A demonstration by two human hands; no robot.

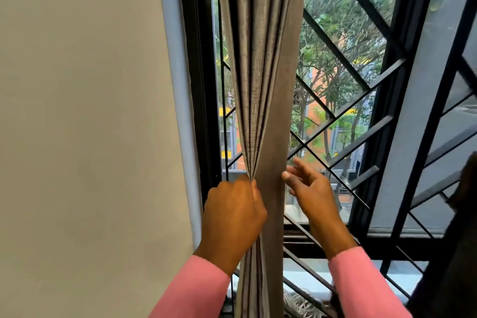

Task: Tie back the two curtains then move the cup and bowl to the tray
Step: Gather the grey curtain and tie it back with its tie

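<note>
One grey curtain [260,59] is what we're dealing with, hanging bunched in front of the barred window [343,41], right by the wall [77,111]. Our left grip [232,212] is squeezing its folds together, fingers curling round the fabric. Our right grip [309,188] is hovering just beside the curtain's right edge, fingers spreading loose, holding nothing.

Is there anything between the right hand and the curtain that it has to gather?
Nothing visible stands between them. The right hand, fingers open, is just beside the right edge of the grey curtain, whose folds the left hand grips. The window grille lies behind both, not between them.
</note>
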